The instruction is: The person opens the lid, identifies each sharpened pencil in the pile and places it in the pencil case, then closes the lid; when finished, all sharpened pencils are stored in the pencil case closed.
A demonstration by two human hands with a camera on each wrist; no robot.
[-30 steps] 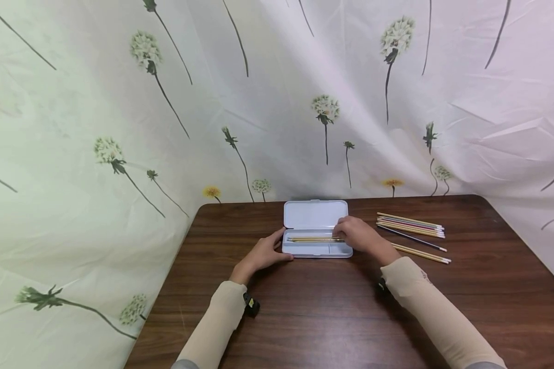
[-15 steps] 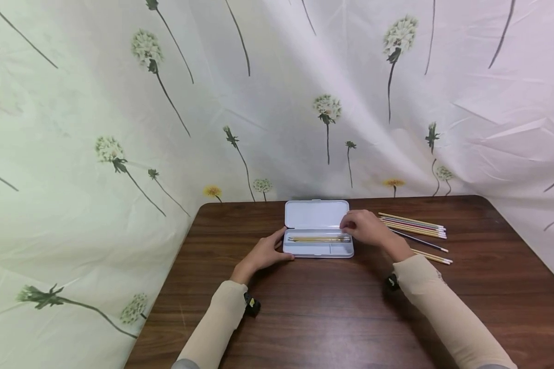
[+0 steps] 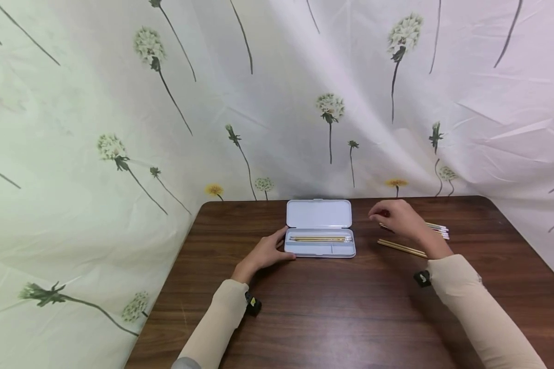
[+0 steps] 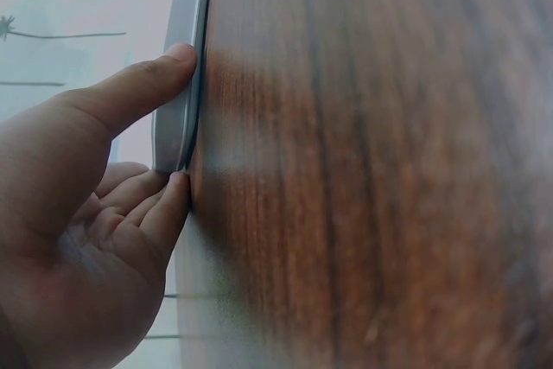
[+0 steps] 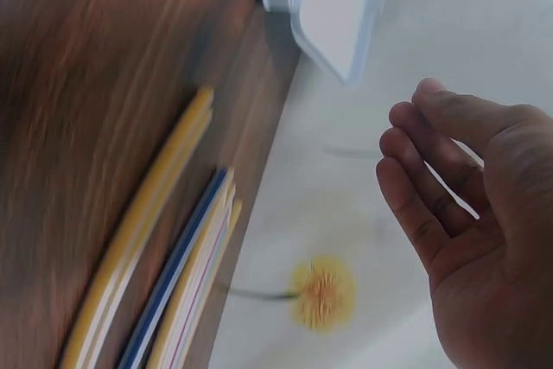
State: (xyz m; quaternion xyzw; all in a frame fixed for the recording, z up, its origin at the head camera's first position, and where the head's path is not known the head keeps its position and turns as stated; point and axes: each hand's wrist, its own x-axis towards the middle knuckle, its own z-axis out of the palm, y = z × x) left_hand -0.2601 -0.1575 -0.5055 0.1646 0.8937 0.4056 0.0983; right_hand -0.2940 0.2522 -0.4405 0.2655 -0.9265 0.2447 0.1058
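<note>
gripping the left end of the case (image 3: 311, 249), the left hand (image 3: 264, 252) sets its thumb on the front wall and its fingers around the end. the case lies on the brown table (image 3: 328, 312), its lid (image 3: 319, 213) tipped open at the back, toward the flowered cloth (image 3: 277, 102). several gold pencils (image 3: 320, 239) lie side by side in the long back compartment; a divider (image 3: 332, 248) splits the front one. the right hand (image 3: 403, 221) holds nothing, its fingers loosely bent, in the air to the right of the case and apart from it. two gold pencils (image 3: 401, 248) lie together just beside it, partly hidden by the wrist. farther back, a coloured bundle (image 5: 197, 287) lies next to a dark blue pencil (image 5: 175, 264), mostly covered by that hand in the head view.
</note>
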